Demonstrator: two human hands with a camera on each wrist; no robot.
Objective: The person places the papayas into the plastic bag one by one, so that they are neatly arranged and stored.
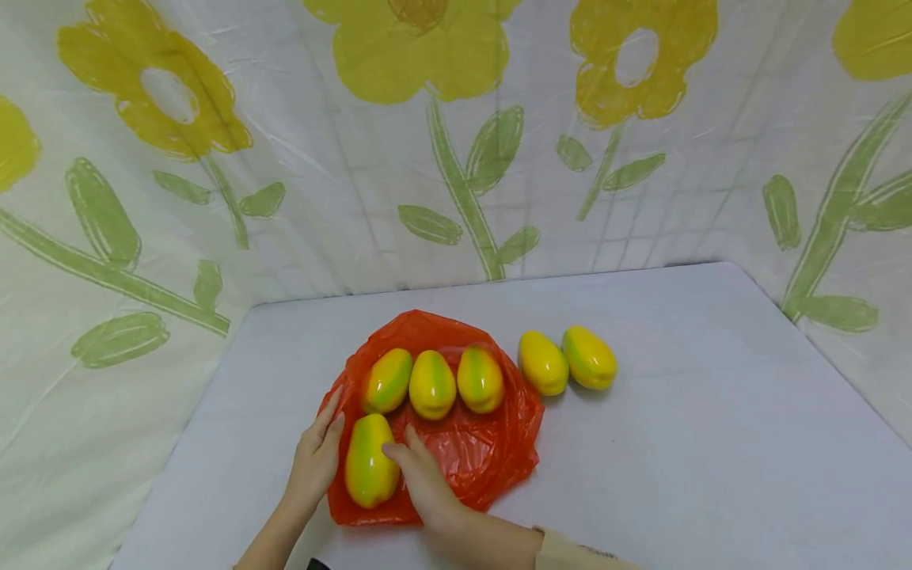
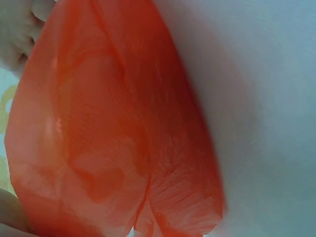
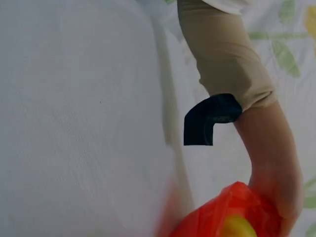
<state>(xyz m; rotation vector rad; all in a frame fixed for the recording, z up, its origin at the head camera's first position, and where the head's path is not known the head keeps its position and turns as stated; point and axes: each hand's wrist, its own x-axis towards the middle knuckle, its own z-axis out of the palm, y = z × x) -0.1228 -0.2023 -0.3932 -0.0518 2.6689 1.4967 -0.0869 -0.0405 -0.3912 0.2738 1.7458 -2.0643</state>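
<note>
A red plastic bag [image 1: 459, 455] lies spread wide on the table with several yellow-green papayas inside, three of them in a row at its far side. One larger papaya [image 1: 371, 461] sits in the near left part of the bag. My left hand [image 1: 318, 451] holds the bag's left rim, its fingers extended along the edge. Inside the mouth, my right hand [image 1: 431, 483] is beside the near papaya with fingers extended, the thumb close to or touching its side. The left wrist view shows the bag's outer wall [image 2: 108, 128] up close.
Two more papayas, one [image 1: 544, 363] next to the bag and another [image 1: 590, 358] to its right, lie on the white table [image 1: 677, 443]. A curtain with painted yellow flowers [image 1: 420, 55] hangs behind and at both sides. A dark strap [image 3: 210, 116] shows on the right arm.
</note>
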